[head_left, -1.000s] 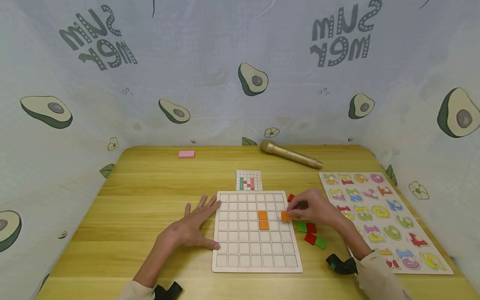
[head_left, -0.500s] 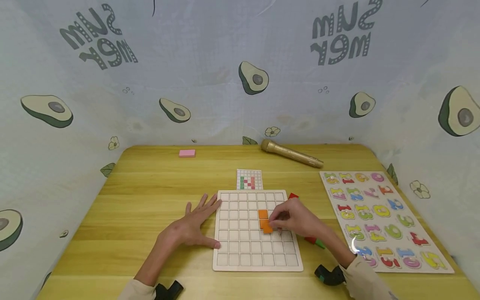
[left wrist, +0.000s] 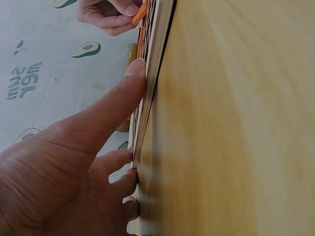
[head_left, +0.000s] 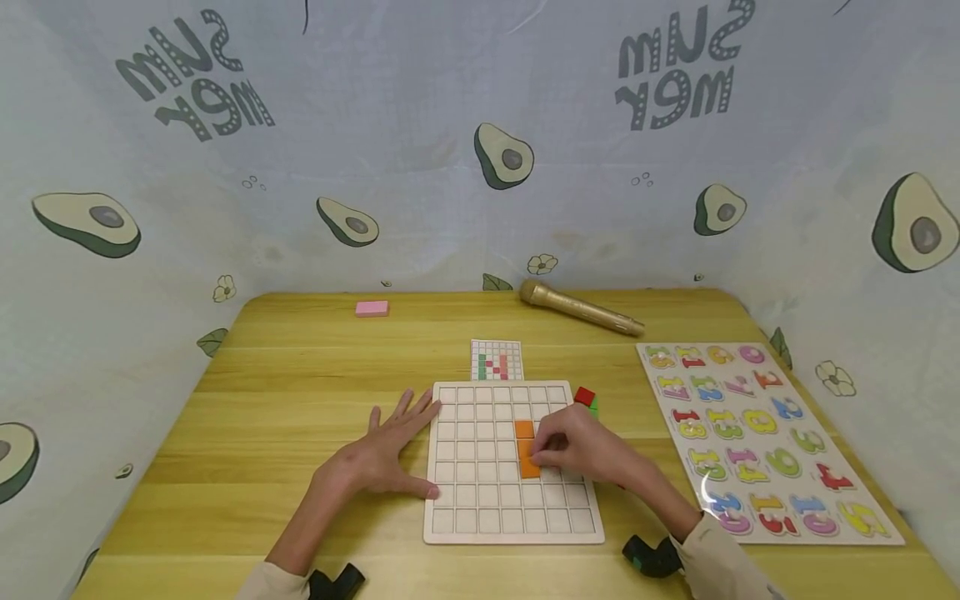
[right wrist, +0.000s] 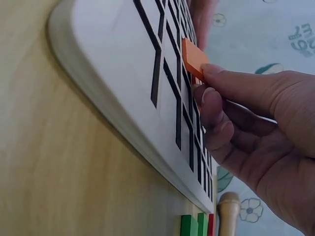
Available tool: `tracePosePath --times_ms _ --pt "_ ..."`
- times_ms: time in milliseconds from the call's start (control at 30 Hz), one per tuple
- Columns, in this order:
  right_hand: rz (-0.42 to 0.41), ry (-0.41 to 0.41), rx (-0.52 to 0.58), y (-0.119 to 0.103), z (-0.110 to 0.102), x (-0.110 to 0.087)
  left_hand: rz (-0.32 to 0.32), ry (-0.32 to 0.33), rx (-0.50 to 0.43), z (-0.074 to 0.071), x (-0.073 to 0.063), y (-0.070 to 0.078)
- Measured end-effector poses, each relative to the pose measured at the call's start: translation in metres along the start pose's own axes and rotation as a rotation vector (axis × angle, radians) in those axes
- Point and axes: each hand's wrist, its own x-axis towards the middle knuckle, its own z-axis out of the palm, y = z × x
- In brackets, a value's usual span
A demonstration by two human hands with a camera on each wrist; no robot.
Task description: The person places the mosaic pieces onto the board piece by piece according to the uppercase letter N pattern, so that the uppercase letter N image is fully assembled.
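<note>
My right hand (head_left: 581, 442) pinches an orange square tile (right wrist: 193, 56) between thumb and fingers. In the right wrist view the tile is tilted against the grid of the white board (head_left: 480, 521). Two more orange tiles (head_left: 524, 429) lie in neighbouring cells of one column, just above the held one; the lower is partly covered. My left hand (head_left: 381, 458) rests at the board's left edge with fingers spread. Its thumb (left wrist: 115, 98) touches the rim in the left wrist view. A small card (head_left: 496, 360) with a coloured grid pattern sits behind the board.
Red (head_left: 584, 396) and green tiles (head_left: 594, 408) lie off the board's right edge, some hidden by my right arm. A number puzzle board (head_left: 750, 450) occupies the right side. A gold microphone (head_left: 581, 308) and a pink block (head_left: 372, 308) lie at the back.
My right hand has carried the orange tile leftward from the board's right edge to below the two orange tiles. The left hand has stayed in place.
</note>
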Motion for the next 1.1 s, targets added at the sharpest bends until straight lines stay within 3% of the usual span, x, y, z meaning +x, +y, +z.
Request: tracePosePath --times_ms 333,1100 --pt "-0.071 -0.011 -0.055 0.0011 0.0044 0.0003 -0.005 0.002 0.008 0.0005 0.0003 0.0006" --pt "-0.057 -0.030 -0.052 0.0026 -0.0003 -0.0003 0.000 0.006 0.003 0.0007 -0.0003 0.0019"
